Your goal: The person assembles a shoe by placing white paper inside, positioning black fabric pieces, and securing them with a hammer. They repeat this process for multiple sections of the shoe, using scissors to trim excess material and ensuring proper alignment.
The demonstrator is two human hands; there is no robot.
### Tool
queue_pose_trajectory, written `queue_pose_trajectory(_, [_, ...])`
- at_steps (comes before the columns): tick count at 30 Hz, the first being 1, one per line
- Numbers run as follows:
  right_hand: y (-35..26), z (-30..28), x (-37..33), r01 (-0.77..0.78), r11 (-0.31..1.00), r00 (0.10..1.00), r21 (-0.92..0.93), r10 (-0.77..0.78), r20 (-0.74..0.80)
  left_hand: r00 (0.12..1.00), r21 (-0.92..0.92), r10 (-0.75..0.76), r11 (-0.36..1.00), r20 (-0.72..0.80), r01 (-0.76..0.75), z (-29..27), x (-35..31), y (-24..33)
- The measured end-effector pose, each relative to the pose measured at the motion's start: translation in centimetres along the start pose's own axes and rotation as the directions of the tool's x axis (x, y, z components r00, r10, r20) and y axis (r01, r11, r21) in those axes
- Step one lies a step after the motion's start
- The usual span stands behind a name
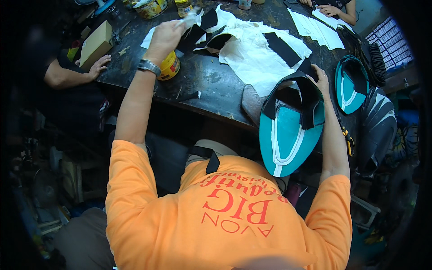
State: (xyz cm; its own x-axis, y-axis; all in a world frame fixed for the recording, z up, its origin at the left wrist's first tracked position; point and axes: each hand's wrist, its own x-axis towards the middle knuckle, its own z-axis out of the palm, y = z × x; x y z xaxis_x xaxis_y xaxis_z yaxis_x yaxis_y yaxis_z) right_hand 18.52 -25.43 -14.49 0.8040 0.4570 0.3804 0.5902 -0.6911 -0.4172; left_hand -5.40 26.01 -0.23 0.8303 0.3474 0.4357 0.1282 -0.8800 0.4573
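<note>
My right hand (320, 82) grips the far edge of a teal shoe upper (292, 145), by its black collar lining. The upper has white tape in a U shape and hangs over the table's front edge, toe toward me. My left hand (165, 39), with a watch on its wrist, is raised over the table. Its fingers are closed on something pale and smeared by motion whose kind I cannot make out. Just below that hand stands a yellow pot (170, 66). Black fabric pieces (281, 48) and crumpled white sheets (252, 60) lie between my hands.
A second teal upper (351, 85) rests at right, near yellow-handled scissors (348, 140). One person's hand (99, 66) lies on the left table edge by a tan box (96, 45). Another person's hand (329, 10) is at far right near white strips (315, 29). More pots (150, 8) stand at the back.
</note>
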Motion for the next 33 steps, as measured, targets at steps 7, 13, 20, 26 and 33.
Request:
queue_pose_trajectory(7, [-0.2,-0.1,-0.2,-0.017,1.000,1.000,0.010,0.017,-0.005,0.953,-0.914,-0.249,0.321,0.171,0.248,-1.6,-0.7,1.4])
queue_pose_trajectory(13, [-0.4,0.0,-0.3,-0.021,0.998,0.999,0.055,0.022,-0.030,0.955,-0.798,-0.082,0.532,0.285,0.284,1.0,-5.1,5.9])
queue_pose_trajectory(20, [-1.0,-0.4,-0.4,-0.065,0.997,0.998,0.048,0.065,-0.016,0.951,-0.615,0.301,0.764,0.068,-0.197,6.1,-11.5,12.7])
queue_pose_trajectory(26, [-1.0,-0.4,-0.3,-0.053,0.996,0.998,0.074,0.055,-0.022,0.939,-0.667,0.338,0.714,0.063,-0.212,8.3,-15.6,15.2])
queue_pose_trajectory(33, [-3.1,-2.4,0.5,-0.243,0.931,0.969,0.274,0.220,0.115,0.887,-0.602,0.443,0.746,0.131,-0.284,8.3,-17.0,14.7])
